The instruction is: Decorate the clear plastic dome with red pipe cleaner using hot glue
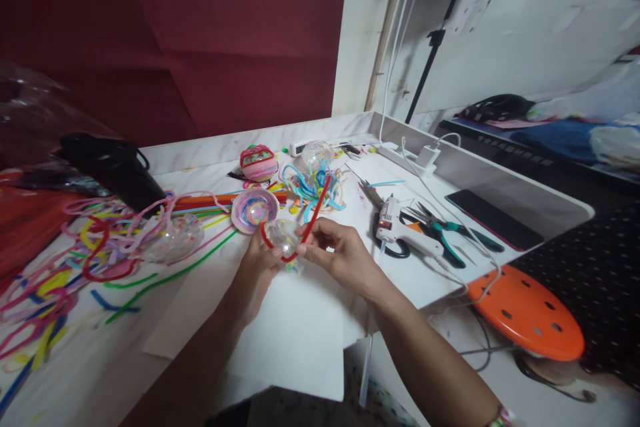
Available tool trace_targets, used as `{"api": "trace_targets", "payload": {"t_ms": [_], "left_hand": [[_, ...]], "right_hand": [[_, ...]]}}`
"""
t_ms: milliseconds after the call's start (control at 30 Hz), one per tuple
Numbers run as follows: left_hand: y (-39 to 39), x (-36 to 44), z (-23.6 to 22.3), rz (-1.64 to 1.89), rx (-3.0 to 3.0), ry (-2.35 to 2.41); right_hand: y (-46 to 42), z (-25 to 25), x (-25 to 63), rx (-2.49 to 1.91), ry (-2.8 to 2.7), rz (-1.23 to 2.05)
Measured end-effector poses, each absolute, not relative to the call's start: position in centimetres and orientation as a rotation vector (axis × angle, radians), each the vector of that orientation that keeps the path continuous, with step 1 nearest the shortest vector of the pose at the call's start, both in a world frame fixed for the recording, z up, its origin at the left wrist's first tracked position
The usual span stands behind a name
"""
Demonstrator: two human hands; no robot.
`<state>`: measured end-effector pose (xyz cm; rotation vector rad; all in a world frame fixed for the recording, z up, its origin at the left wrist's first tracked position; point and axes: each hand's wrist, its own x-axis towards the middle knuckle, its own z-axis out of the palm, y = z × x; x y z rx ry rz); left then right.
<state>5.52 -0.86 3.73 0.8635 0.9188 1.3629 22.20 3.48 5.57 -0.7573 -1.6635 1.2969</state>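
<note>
My left hand (pixel 257 267) cups a small clear plastic ball (pixel 283 233) from below, fingers curled round it. A red pipe cleaner (pixel 314 210) loops around the ball and sticks up to the right. My right hand (pixel 336 248) pinches that red pipe cleaner against the ball with thumb and fingers. Both hands hover above a white paper sheet (pixel 295 327) on the table.
A coiled pipe-cleaner bowl (pixel 254 208), a pink wrapped ball (pixel 258 163) and a clear ball with blue strands (pixel 315 177) lie behind. Loose coloured pipe cleaners (pixel 75 260) cover the left. A glue gun (pixel 400 230), pliers (pixel 450 233), phone (pixel 493 219) and orange stool (pixel 527 312) sit right.
</note>
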Motion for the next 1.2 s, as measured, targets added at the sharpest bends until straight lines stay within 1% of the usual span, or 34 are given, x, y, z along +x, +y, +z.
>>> {"api": "trace_targets", "payload": {"t_ms": [133, 433, 667, 967, 1200], "left_hand": [[-0.8, 5.5, 3.4, 1.364, 0.928, 0.913], [0.9, 4.7, -0.2, 1.46, 1.051, 0.797], [1.1, 4.7, -0.4, 1.471, 1.122, 0.739], [0.8, 3.9, -1.0, 1.439, 1.045, 0.821], [0.6, 4.3, -1.2, 1.489, 0.967, 0.916]], "right_hand": [[3.5, 5.4, 22.2, -0.759, -1.674, 1.29], [3.5, 5.0, 21.9, -0.757, -1.673, 1.264], [3.4, 4.4, 22.0, -0.781, -1.698, 1.222], [3.5, 4.3, 22.0, -0.826, -1.715, 1.221], [3.4, 4.0, 22.2, -0.827, -1.696, 1.26]]}}
